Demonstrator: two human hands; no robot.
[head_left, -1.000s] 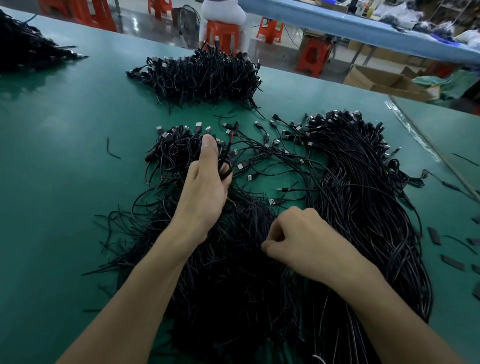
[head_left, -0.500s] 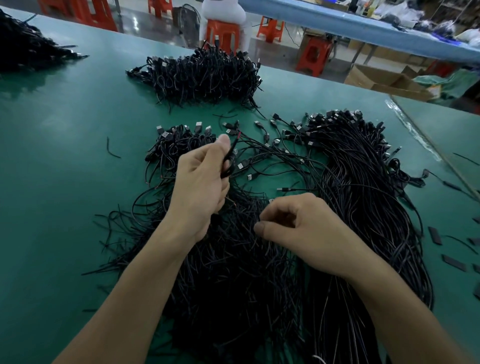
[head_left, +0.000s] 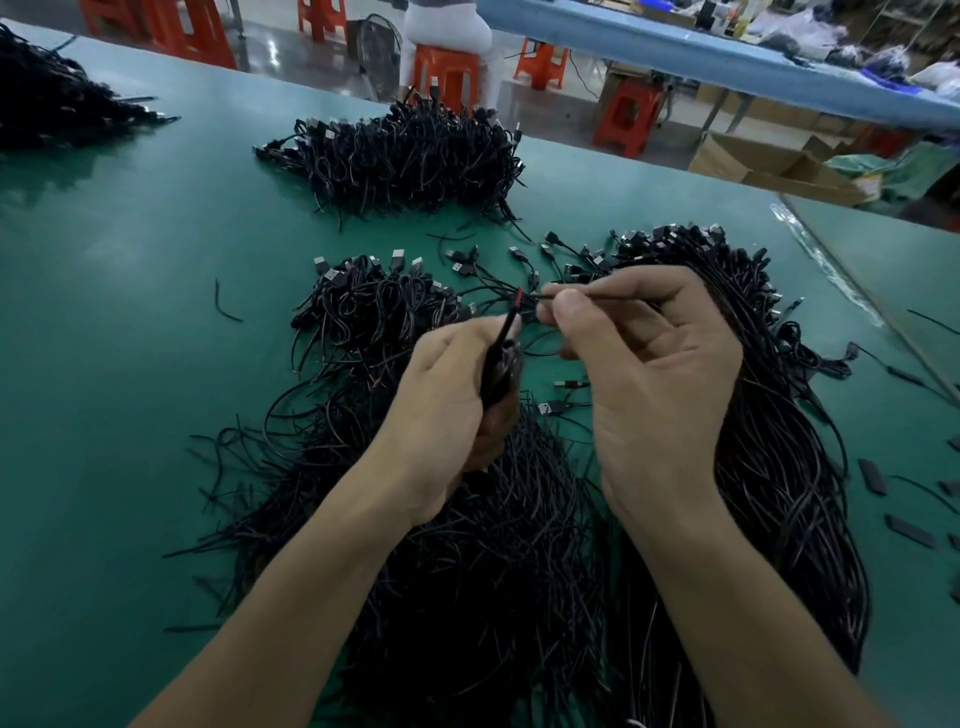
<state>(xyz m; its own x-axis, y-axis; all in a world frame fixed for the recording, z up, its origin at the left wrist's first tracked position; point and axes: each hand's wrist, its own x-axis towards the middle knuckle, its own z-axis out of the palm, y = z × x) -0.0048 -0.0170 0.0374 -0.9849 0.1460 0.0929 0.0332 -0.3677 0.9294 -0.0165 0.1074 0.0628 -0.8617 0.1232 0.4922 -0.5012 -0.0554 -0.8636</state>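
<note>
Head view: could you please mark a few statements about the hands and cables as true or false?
1. The right hand pinches a thin cable. True.
2. The left hand is empty. False: it grips a bundle of cables.
3. The table is red. False: it is green.
4. Orange stools stand beyond the table. True.

A thin black cable (head_left: 613, 298) lies level in the right hand's (head_left: 649, 379) pinch, beside a red-tipped black bundle (head_left: 496, 374) upright in the left hand's (head_left: 447, 410) grip.
</note>
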